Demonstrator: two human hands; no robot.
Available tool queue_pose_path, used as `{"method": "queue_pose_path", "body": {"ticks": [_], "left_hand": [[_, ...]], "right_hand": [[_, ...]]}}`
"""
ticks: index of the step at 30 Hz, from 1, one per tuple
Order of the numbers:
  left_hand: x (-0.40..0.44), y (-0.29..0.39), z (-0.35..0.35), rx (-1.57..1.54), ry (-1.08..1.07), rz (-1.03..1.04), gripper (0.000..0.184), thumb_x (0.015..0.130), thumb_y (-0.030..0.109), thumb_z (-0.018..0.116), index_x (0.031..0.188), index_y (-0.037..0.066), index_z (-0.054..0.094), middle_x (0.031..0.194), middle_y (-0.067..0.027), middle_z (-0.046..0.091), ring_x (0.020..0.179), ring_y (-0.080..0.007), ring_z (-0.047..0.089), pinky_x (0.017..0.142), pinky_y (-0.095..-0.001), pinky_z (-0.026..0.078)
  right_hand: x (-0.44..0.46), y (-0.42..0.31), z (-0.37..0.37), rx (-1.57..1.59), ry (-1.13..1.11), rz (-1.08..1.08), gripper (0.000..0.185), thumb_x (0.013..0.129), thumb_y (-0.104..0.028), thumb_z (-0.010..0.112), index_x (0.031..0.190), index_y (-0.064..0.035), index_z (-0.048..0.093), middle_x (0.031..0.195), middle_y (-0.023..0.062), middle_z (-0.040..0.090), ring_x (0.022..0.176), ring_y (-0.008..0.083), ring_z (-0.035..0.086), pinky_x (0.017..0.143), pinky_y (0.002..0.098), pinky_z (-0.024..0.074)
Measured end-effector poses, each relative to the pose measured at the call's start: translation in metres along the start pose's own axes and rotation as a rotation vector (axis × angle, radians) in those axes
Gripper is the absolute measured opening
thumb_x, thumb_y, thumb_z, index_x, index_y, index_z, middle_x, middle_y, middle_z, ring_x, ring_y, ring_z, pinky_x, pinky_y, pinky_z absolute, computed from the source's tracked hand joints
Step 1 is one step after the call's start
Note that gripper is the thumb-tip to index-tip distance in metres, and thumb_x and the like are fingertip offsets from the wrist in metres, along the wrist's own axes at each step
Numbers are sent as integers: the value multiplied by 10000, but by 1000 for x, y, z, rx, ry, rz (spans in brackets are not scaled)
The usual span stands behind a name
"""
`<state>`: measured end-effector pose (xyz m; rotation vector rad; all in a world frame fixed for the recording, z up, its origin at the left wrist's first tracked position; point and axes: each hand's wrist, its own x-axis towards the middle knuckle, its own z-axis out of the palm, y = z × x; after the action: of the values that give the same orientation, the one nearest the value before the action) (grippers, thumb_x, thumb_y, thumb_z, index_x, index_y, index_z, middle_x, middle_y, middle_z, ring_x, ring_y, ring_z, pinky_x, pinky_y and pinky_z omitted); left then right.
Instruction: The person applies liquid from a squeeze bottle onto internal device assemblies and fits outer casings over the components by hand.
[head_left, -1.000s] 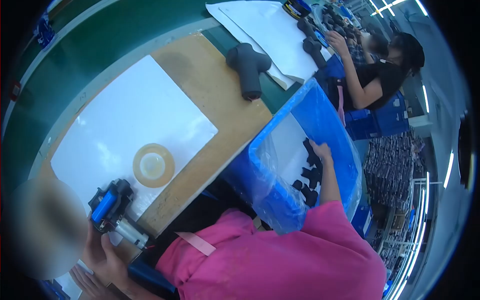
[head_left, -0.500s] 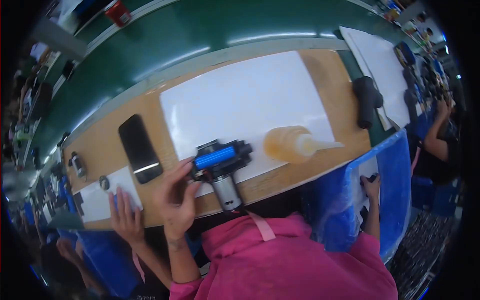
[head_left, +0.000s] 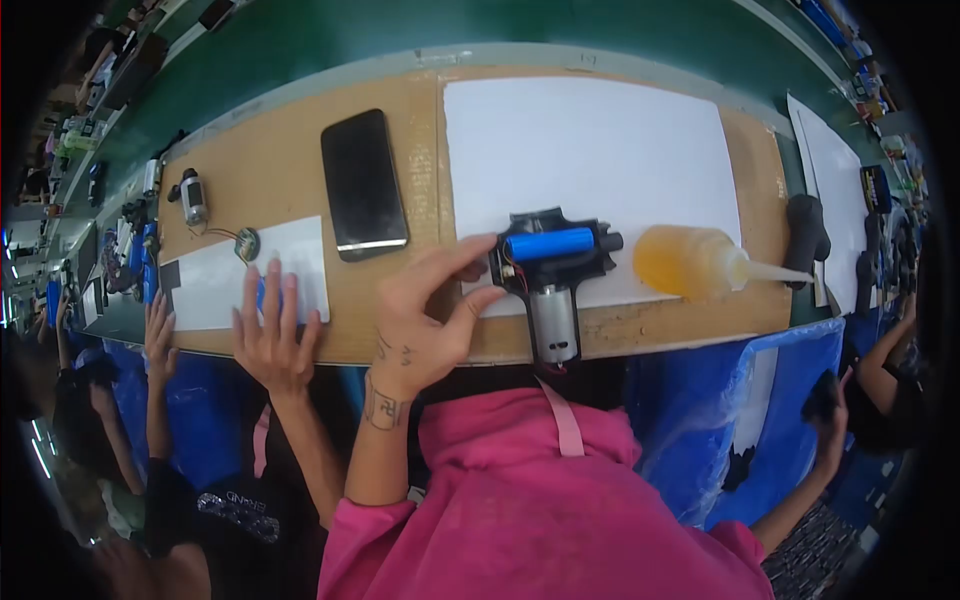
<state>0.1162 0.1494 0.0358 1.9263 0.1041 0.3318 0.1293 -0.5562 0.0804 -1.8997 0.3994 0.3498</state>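
- The left hand point(head_left: 425, 315) is half closed, thumb and forefinger pinching the left edge of one black housing point(head_left: 535, 272), just right of the fingertips.
- In the housing sit one blue cylinder point(head_left: 550, 243) and one silver motor point(head_left: 553, 322), which reaches past the board's front edge.
- The right hand point(head_left: 832, 425), well apart from the left, curls around one dark part point(head_left: 821, 396); how tightly, I cannot tell.
- Inward of the right hand is one blue bin point(head_left: 665, 420) lined with clear plastic, at least one dark piece point(head_left: 738, 467) inside.
- Left of the left hand are a co-worker's two hands: one spread hand point(head_left: 272, 345) on a small white sheet point(head_left: 205, 285), something blue between its fingers, and one hand point(head_left: 160, 335) at the sheet's far end.
- Right of the left hand, past the housing, is one bottle point(head_left: 685, 262) of amber liquid.
- Ahead of the left hand, one large white sheet point(head_left: 590, 140) and one phone point(head_left: 365, 185) lie on a scuffed tan board point(head_left: 280, 170).
- Beyond the spread hand lies one small motor point(head_left: 193, 200), wired to one round piece point(head_left: 247, 245).
- Ahead of the right hand, one dark grey casing point(head_left: 805, 235) lies beside white sheets point(head_left: 835, 200).
- Farthest from both hands, a green bench point(head_left: 350, 35) runs across; crowded worktops blur at either side.
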Motion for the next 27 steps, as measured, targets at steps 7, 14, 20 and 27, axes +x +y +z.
{"method": "queue_pose_path", "body": {"ticks": [7,14,20,27], "left_hand": [[-2,1,7,78,11,57,451,779,-31,795,1217,21,701,938,-141,715,841,-234,708,748,-320,547],[-2,2,3,155,24,133,438,791,-15,796,1213,28,686,928,-150,707,831,-265,712,738,-340,552],[2,5,0,135,-19,88,394,824,-57,749,1212,-6,705,923,-123,728,854,-184,735,781,-294,578],[14,-9,-12,17,-120,72,377,811,-49,768,1181,-12,712,924,-140,742,844,-190,753,776,-300,605]], "right_hand": [[-73,-184,202,-255,-663,-579,1076,748,-579,843,1501,60,417,1399,278,560,1087,323,683,858,346,578],[-38,-267,376,-817,-838,-1126,1304,515,-564,968,1502,57,384,1502,387,385,1245,499,572,1041,478,477],[-4,-261,434,-1078,-698,-1216,1181,562,-412,947,1532,-43,383,1547,304,352,1328,501,465,1113,513,412],[4,-261,444,-1143,-683,-1155,1224,524,-373,965,1550,-61,375,1546,294,356,1334,477,467,1112,520,411]]}}
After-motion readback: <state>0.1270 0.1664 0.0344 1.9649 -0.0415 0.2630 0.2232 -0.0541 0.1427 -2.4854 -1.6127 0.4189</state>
